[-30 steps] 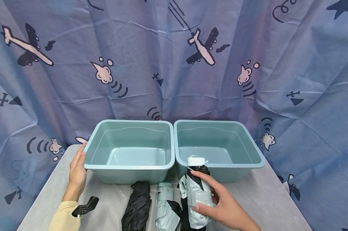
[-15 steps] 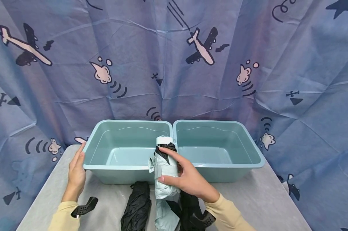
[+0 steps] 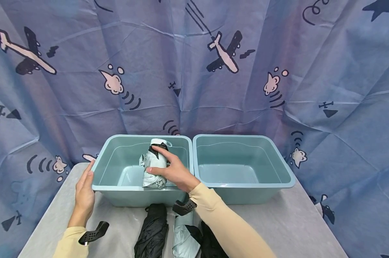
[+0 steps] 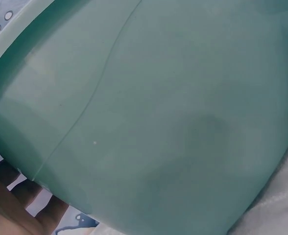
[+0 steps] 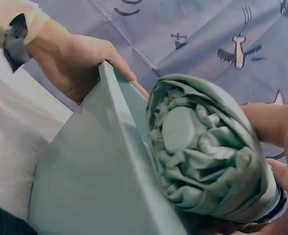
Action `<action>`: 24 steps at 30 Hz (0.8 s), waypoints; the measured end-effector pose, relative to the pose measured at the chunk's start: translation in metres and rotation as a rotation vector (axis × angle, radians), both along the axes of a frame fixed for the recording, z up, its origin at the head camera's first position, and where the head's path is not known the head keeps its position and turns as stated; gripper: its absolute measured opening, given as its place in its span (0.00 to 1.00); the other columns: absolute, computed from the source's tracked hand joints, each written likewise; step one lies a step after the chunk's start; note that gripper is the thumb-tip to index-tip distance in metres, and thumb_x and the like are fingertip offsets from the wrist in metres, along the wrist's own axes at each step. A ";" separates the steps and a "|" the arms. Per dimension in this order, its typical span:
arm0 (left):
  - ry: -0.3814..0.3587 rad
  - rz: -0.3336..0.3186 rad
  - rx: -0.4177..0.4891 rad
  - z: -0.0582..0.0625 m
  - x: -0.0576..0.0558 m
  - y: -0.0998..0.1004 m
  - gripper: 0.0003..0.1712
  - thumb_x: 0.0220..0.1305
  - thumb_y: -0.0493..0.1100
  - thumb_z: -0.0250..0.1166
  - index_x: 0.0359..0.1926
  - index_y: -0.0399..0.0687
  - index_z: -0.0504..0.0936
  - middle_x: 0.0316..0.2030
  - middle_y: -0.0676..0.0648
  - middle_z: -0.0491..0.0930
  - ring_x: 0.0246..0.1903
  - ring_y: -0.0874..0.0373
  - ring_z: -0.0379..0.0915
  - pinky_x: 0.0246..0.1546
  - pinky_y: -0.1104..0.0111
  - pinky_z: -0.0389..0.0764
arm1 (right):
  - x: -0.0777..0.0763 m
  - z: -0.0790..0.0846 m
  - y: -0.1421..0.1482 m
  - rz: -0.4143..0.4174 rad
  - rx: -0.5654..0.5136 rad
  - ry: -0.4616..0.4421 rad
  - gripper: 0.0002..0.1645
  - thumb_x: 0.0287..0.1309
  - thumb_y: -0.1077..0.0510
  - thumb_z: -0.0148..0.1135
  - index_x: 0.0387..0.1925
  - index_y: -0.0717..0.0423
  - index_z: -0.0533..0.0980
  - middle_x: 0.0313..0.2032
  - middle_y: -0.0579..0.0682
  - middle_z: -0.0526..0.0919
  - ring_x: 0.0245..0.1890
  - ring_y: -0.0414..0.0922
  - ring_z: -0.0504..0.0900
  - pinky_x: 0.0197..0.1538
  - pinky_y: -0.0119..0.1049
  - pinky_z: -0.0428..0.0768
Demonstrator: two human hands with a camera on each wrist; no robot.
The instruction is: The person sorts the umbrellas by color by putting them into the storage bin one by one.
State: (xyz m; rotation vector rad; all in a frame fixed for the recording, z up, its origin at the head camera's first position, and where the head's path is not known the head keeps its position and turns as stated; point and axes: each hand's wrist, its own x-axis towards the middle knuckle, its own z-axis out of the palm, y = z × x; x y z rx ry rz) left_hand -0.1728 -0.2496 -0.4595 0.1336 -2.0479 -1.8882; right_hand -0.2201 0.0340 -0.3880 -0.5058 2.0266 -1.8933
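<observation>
Over the left bin (image 3: 123, 197), a light-coloured folded umbrella (image 3: 155, 172) with a white handle end is held in my right hand (image 3: 176, 173). The thumb and fingers grip it from the right side. Its bunched cloth end (image 5: 203, 152) faces the camera in the right wrist view, near the bin's front rim. My left hand (image 3: 85, 193) rests against the left side of the same bin, its fingers mostly straight along the wall. In the left wrist view its fingers (image 4: 51, 213) show beside the bin's wall (image 4: 149, 122).
A matching bin (image 3: 246, 195) stands to the right, beside the left one. In front on the grey tabletop (image 3: 294, 222) lie a black folded umbrella (image 3: 152, 229), a light one (image 3: 185, 240) and another black one (image 3: 210, 243), partly behind my right forearm. A patterned curtain (image 3: 194, 71) hangs behind.
My right hand has carried the light umbrella leftward and up, from in front of the right bin to over the left bin. The left hand has stayed at the left bin's side.
</observation>
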 end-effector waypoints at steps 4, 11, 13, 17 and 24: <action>0.003 0.007 -0.010 0.000 0.001 0.001 0.31 0.84 0.51 0.38 0.79 0.44 0.55 0.77 0.39 0.54 0.70 0.61 0.57 0.57 0.85 0.64 | -0.012 -0.005 -0.019 -0.044 0.004 -0.063 0.46 0.56 0.59 0.77 0.73 0.34 0.68 0.66 0.47 0.70 0.54 0.44 0.78 0.59 0.41 0.75; 0.012 0.022 0.005 0.000 0.001 0.002 0.31 0.83 0.51 0.39 0.79 0.43 0.56 0.77 0.38 0.55 0.70 0.62 0.57 0.57 0.85 0.63 | -0.024 -0.013 -0.053 -0.065 0.073 -0.099 0.48 0.52 0.61 0.79 0.73 0.37 0.69 0.70 0.49 0.67 0.56 0.45 0.75 0.57 0.40 0.76; 0.012 0.023 0.011 0.000 0.000 0.002 0.31 0.83 0.51 0.39 0.79 0.43 0.57 0.77 0.38 0.55 0.69 0.62 0.57 0.57 0.85 0.63 | -0.026 -0.015 -0.062 -0.075 0.086 -0.109 0.48 0.51 0.61 0.79 0.72 0.38 0.70 0.70 0.49 0.67 0.60 0.46 0.73 0.58 0.41 0.77; 0.015 0.026 0.032 -0.002 0.000 0.001 0.30 0.83 0.51 0.40 0.79 0.43 0.58 0.77 0.39 0.56 0.68 0.62 0.59 0.57 0.84 0.64 | -0.028 -0.018 -0.079 -0.087 0.113 -0.120 0.49 0.50 0.62 0.80 0.72 0.38 0.70 0.74 0.47 0.64 0.71 0.48 0.63 0.62 0.43 0.74; 0.027 0.015 0.047 -0.002 -0.001 0.001 0.30 0.83 0.50 0.40 0.79 0.43 0.57 0.77 0.39 0.55 0.69 0.61 0.58 0.59 0.84 0.63 | -0.028 -0.018 -0.099 -0.071 0.143 -0.120 0.50 0.50 0.62 0.80 0.73 0.37 0.69 0.75 0.44 0.62 0.75 0.48 0.57 0.64 0.43 0.73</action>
